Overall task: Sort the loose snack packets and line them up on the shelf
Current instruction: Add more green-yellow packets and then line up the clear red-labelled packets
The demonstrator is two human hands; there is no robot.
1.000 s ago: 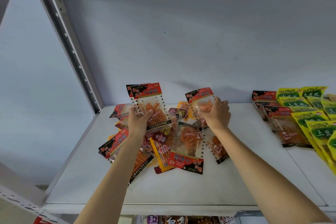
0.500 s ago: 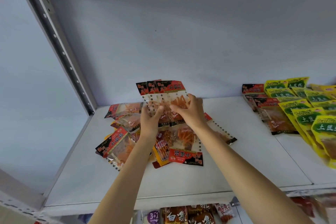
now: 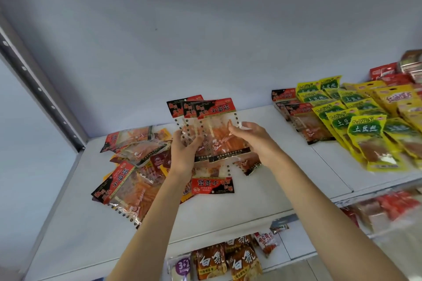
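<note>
Head view: we are pinching three fanned red-topped clear snack packets [image 3: 211, 130] in our left hand [image 3: 185, 155], our right hand [image 3: 253, 141] spread beside them above the white shelf [image 3: 228, 217].

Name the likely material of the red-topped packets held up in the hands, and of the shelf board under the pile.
Held packets: seemingly thin glossy plastic film, clear below the printed red header, since orange strips show through and it glints. Shelf board: smooth matte white, probably painted metal, though laminate cannot be ruled out.
</note>
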